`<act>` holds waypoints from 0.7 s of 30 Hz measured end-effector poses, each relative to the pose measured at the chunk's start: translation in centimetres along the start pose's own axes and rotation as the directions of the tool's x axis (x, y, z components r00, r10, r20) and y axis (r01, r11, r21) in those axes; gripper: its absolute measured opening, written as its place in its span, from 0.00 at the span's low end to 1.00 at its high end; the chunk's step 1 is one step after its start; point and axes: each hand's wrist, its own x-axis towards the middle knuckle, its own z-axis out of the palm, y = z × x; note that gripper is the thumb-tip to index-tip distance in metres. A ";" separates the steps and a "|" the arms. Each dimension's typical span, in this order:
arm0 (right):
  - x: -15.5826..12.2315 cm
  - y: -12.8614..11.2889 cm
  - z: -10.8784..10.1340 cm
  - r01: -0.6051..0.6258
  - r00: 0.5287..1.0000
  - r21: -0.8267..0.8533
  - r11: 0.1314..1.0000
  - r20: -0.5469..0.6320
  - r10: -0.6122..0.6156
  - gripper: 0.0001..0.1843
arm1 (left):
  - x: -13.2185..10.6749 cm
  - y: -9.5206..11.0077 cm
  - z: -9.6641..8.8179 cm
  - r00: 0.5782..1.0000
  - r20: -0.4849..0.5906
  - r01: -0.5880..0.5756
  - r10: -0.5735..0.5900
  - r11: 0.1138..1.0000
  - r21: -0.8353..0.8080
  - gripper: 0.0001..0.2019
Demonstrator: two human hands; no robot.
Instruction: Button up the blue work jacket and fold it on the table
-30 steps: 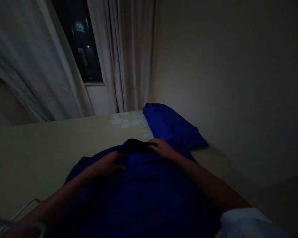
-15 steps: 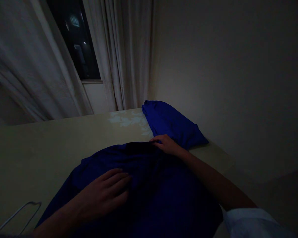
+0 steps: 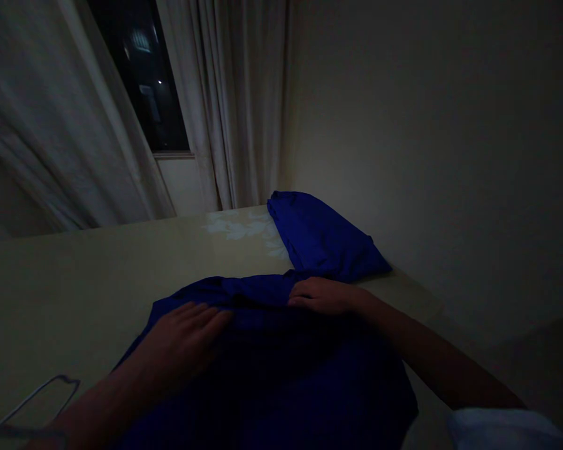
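Observation:
A bulky dark blue pillowcase (image 3: 272, 381) lies in front of me on the bed, its far edge folded and creased. My right hand (image 3: 321, 295) has its fingers curled onto the cloth near that far edge, gripping it. On the left part of the same cloth rests my left hand (image 3: 190, 331), fingers stretched out and somewhat blurred. What is inside the pillowcase is hidden, and the near part is very dark. Beyond my right hand lies a blue pillow (image 3: 326, 234), against the wall.
The cream mattress (image 3: 98, 262) bears a pale leaf pattern near the far pillow. A thin white cable (image 3: 37, 397) loops at the lower left. Long curtains (image 3: 244, 106) hang by a dark window (image 3: 145, 81); a plain wall (image 3: 426, 137) stands at the right.
My right hand has moved down and nearer from the cloth's far edge, and that edge now folds over. My left hand has shifted left and slightly up.

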 end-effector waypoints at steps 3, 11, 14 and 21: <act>-2.9 -0.2 -1.8 -0.043 0.996 0.079 0.996 0.086 0.036 0.18 | 0.5 -3.5 -1.5 0.955 0.136 0.271 -0.264 0.962 -0.036 0.16; -4.0 3.2 -5.7 -0.301 0.939 -0.070 0.951 -0.196 0.283 0.15 | 5.4 -9.6 -1.7 0.934 0.015 0.356 -0.357 0.933 0.044 0.26; -3.1 5.3 -5.2 -0.512 0.841 -0.228 0.828 -0.331 0.428 0.26 | 6.7 -10.2 1.0 0.928 -0.096 0.369 -0.361 0.924 0.095 0.23; -13.3 6.9 0.1 -0.770 0.534 0.057 0.636 -0.488 0.691 0.32 | -4.8 -11.1 5.9 0.737 -0.066 0.664 -0.673 0.739 -0.114 0.38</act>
